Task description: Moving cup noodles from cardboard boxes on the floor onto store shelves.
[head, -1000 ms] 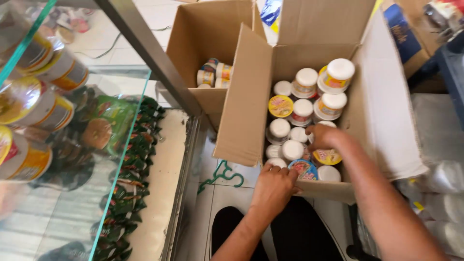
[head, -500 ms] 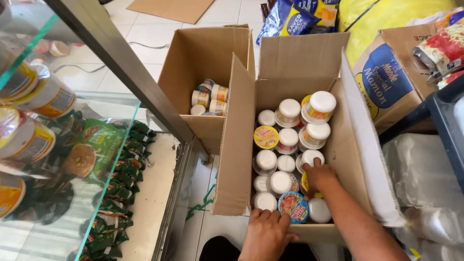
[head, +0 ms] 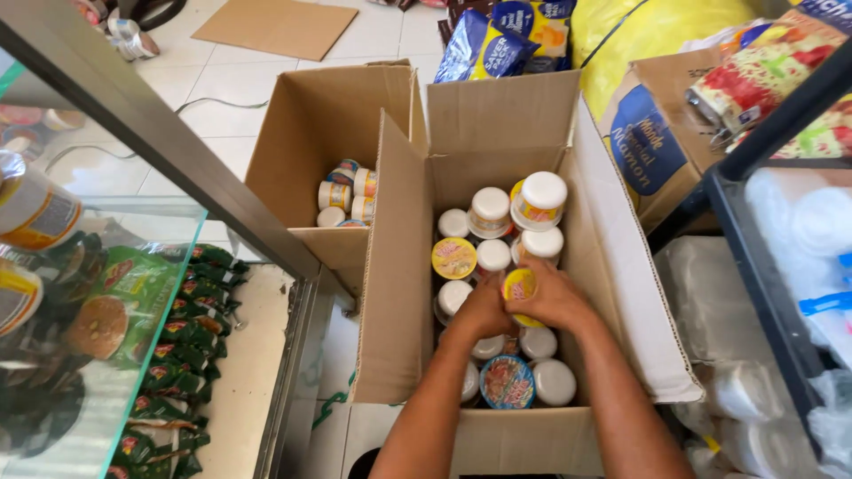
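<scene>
- The large cardboard box (head: 497, 266) stands open on the tiled floor, its flaps folded outward, so both arms can reach straight down into it.
- A second open box (head: 319, 142) stands touching the large box on its left side; a few similar cups (head: 348, 193) lie in the corner nearest to the large box.
- A glass display case (head: 106, 337), further left of the large box, holds green packets.
- Inside the large box, round cups with white lids (head: 491, 206) stand upright and close together, which keeps them from tipping.
- The left hand (head: 484, 310) and the right hand (head: 555, 297) meet in the middle of the large box, both closed around one cup.
- This yellow-lidded cup (head: 520, 286) is tilted between the hands; it is small and round, and its body is mostly hidden by the fingers.
</scene>
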